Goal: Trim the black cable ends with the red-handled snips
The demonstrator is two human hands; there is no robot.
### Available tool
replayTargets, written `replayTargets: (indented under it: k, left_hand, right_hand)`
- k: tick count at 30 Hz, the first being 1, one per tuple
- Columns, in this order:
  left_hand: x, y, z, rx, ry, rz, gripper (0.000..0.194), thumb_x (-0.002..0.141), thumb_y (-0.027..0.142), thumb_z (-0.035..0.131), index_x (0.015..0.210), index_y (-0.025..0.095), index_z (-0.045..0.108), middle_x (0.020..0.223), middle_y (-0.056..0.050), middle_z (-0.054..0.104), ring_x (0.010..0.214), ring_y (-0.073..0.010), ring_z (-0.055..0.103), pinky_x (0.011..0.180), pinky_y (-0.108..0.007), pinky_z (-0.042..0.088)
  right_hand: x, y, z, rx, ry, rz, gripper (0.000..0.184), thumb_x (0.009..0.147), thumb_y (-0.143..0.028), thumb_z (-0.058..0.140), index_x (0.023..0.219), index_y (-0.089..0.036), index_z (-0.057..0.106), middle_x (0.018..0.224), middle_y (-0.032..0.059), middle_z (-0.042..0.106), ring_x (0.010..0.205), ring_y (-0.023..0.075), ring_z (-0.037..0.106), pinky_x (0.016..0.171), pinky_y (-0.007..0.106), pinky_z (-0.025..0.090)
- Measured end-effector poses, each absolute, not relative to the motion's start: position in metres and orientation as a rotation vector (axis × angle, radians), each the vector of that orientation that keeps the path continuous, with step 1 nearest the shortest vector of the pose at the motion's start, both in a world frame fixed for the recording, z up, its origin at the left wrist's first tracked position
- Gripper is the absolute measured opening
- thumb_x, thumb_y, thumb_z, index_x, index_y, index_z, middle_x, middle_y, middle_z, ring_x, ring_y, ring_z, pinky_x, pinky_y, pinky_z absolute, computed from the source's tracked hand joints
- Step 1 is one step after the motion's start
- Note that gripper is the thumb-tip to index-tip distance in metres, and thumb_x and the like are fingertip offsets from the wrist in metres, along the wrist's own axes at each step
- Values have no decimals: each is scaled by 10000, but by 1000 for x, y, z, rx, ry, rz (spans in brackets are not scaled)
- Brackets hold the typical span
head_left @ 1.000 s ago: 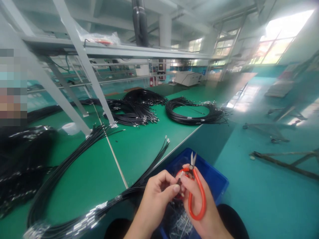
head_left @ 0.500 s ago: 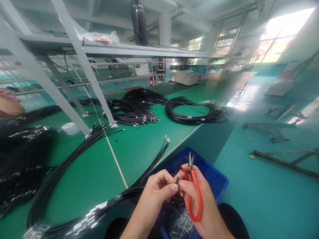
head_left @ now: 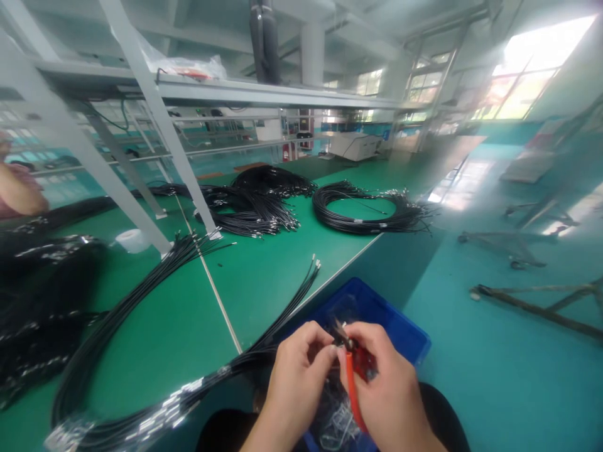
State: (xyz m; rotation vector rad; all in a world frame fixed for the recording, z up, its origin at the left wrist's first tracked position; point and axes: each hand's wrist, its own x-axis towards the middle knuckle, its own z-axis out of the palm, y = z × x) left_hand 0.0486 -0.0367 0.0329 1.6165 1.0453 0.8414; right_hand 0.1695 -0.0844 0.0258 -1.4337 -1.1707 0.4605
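My right hand (head_left: 384,383) is closed round small scissors with red-orange handles (head_left: 353,392). Their metal blades tilt left, up against the fingertips of my left hand (head_left: 301,373). That left hand pinches the end of a thin black cable, mostly hidden by the fingers. Whether the blades touch the cable I cannot tell. Beneath both hands stands a blue bin (head_left: 393,320) with clear and whitish scraps (head_left: 339,420) in it. From the left, a long bundle of black cables (head_left: 106,333) curves across the green table toward my hands, wrapped in clear film along its lower stretch.
On the green table (head_left: 282,276) lie a coiled black cable loop (head_left: 360,227) and heaped cable bundles (head_left: 254,216). Grey shelf posts (head_left: 164,119) rise at left, near a white roll (head_left: 132,240). Another person's arm (head_left: 21,191) shows at the far left. A wheeled stand (head_left: 537,301) is at right.
The scissors have swung from pointing upward to tilting left, with their blades now at my left fingertips. My right hand has turned over the handles. The other person's arm has shifted slightly.
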Motion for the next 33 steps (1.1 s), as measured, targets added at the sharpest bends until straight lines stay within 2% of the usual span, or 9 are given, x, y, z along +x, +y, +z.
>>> replayTargets:
  k: [4, 6, 8, 11, 14, 20, 28, 33]
  left_hand:
    - [40, -27, 36, 1354, 902, 831, 118, 748, 232, 602, 667, 159, 556, 586, 38, 474, 545, -107, 386, 523, -211, 316]
    - [37, -25, 38, 1293, 853, 838, 116, 736, 232, 619, 668, 152, 569, 579, 41, 461, 538, -100, 363, 514, -204, 304]
    - [35, -25, 40, 1249, 820, 842, 110, 725, 215, 628, 656, 149, 575, 576, 38, 463, 537, -97, 356, 512, -200, 299]
    - [35, -27, 43, 1192, 804, 847, 104, 718, 204, 629, 649, 149, 576, 566, 35, 473, 530, -96, 345, 506, -198, 287]
    - [35, -27, 44, 1158, 788, 829, 89, 714, 199, 626, 655, 147, 583, 559, 30, 486, 526, -96, 338, 508, -201, 276]
    - [34, -24, 44, 1085, 724, 779, 69, 699, 190, 613, 657, 139, 593, 544, 17, 507, 527, -103, 342, 527, -219, 266]
    - [32, -24, 44, 1025, 619, 763, 45, 691, 150, 591, 670, 125, 622, 584, -6, 537, 557, -117, 380, 563, -241, 287]
    - [32, -23, 43, 1042, 605, 774, 40, 686, 147, 605, 661, 132, 633, 605, -7, 535, 573, -122, 386, 572, -244, 290]
  right_hand:
    - [187, -89, 35, -1125, -972, 1192, 301, 608, -155, 718, 865, -205, 569, 711, 0, 671, 614, 125, 597, 581, 221, 460]
    - [198, -94, 34, -942, -933, 1535, 324, 613, -219, 716, 899, -177, 572, 743, 40, 691, 499, 85, 507, 466, 194, 374]
    - [206, -99, 30, -896, -916, 1712, 305, 670, -220, 652, 957, -163, 567, 774, 73, 700, 480, 78, 456, 448, 200, 317]
    - [207, -106, 25, -935, -901, 1789, 257, 725, -175, 579, 981, -154, 565, 786, 87, 696, 520, 89, 452, 492, 222, 307]
    - [204, -108, 25, -872, -877, 1827, 234, 751, -227, 570, 971, -147, 568, 763, 84, 683, 490, 79, 418, 495, 230, 299]
    - [205, -103, 23, -835, -842, 1895, 214, 745, -164, 540, 950, -137, 593, 715, 69, 680, 470, 68, 420, 470, 204, 299]
    - [205, -97, 10, -601, -734, 1971, 261, 744, -243, 612, 963, -104, 591, 715, 126, 722, 387, 39, 393, 419, 181, 321]
    - [204, -94, 13, -555, -736, 1983, 269, 745, -286, 647, 941, -109, 599, 693, 116, 720, 370, 29, 365, 402, 172, 322]
